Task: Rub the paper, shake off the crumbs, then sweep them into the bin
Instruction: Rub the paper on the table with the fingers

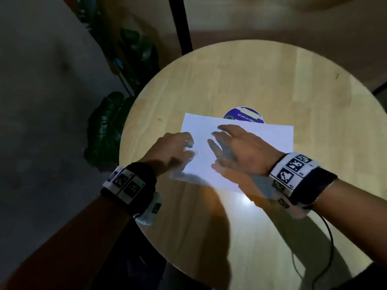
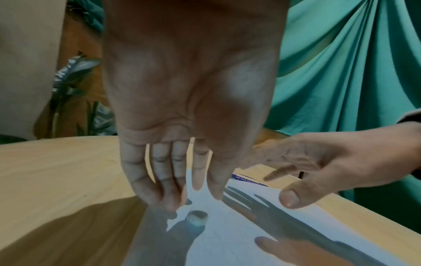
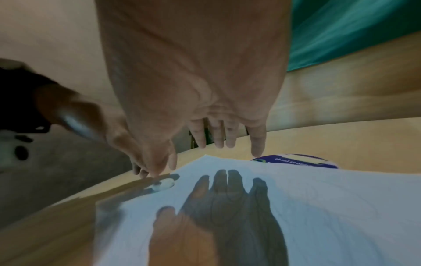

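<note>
A white sheet of paper (image 1: 240,151) lies flat on the round wooden table (image 1: 251,80). My left hand (image 1: 188,147) hovers over the sheet's left edge with its fingers pointing down. In the left wrist view its fingertips (image 2: 168,201) hang just above a small white eraser (image 2: 197,218) lying on the paper, and touch nothing. The eraser (image 3: 164,184) also shows in the right wrist view. My right hand (image 1: 217,139) floats palm down over the middle of the sheet, fingers (image 3: 227,142) spread, casting a shadow on it. Neither hand holds anything.
A round blue sticker (image 1: 243,116) peeks out from under the paper's far edge. A dark leafy plant (image 1: 109,122) stands left of the table, a black post (image 1: 180,24) behind it. Teal cloth (image 2: 353,72) hangs beyond. A black cable (image 1: 328,237) trails from my right wrist.
</note>
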